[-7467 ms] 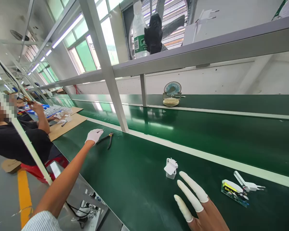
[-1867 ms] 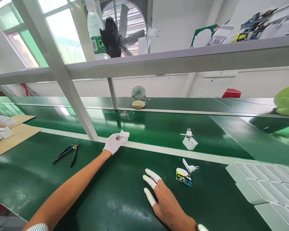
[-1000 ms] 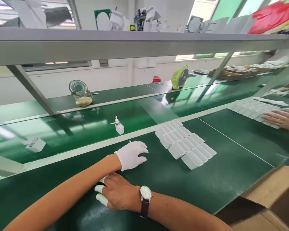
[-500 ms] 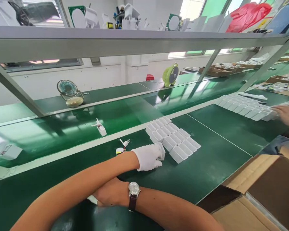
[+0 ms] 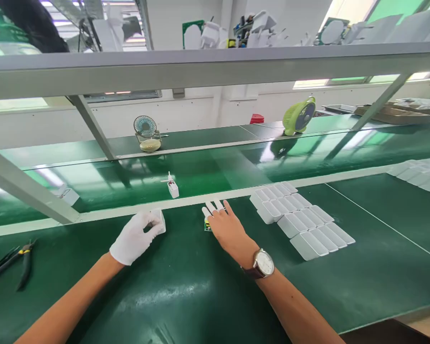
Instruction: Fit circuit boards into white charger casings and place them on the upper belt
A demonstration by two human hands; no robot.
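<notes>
My left hand (image 5: 136, 236), in a white glove, is closed around a small white plastic case (image 5: 160, 220) above the green bench. The thumb and fingers grip its near side. My right hand (image 5: 229, 227), with white finger covers and a wristwatch, reaches over a small circuit board (image 5: 208, 225) with green and yellow parts. Its visible fingers are stretched and spread, hiding most of the board; I cannot tell whether they touch it. To the right stand rows of open white cases (image 5: 297, 215).
Black pliers (image 5: 23, 258) lie at the left. On the belt beyond the bench edge are a white case with a plug (image 5: 172, 188) and another white piece (image 5: 69, 195). A small fan (image 5: 145, 129) and a green fan (image 5: 299, 117) stand behind. A shelf (image 5: 215, 71) crosses overhead.
My left hand has carried the white case leftward, away from the rows. My right hand has come out from beneath the left arm and gone to the circuit board. The view has swung left.
</notes>
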